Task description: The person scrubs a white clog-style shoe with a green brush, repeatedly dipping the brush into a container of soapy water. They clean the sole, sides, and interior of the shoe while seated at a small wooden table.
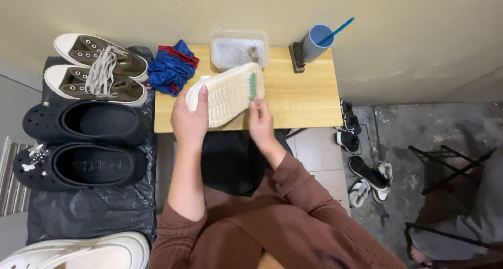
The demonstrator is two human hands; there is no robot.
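A white clog (229, 93) is held sole-up over the near edge of a small wooden table (309, 99), its ribbed tread facing the camera. The left hand (189, 119) is clamped around the heel end, thumb lying along the sole and fingers wrapped beneath. The right hand (260, 121) has its fingers closed together on a small green-bristled brush (253, 86), whose head rests on the tread near the toe. The step in hand appears to be scrubbing of the sole; the toe region is under the bristles, while the heel half lies under the left thumb. A further pass would seem to call for a firm hold on the heel and short strokes along the tread grooves.

Behind the clog stands a clear plastic tub (239, 49) holding cloudy water, just beside a crumpled blue cloth (172, 70) at the table's left corner. At the right corner are a dark scrubbing brush (297, 57) and a blue cup (317, 42) with a blue-handled tool in it. Left of the table, on black plastic sheeting (89, 211), lie a pair of brown sneakers (97, 72) and a pair of black clogs (84, 143); a second white clog (78, 252) lies at the lower left.
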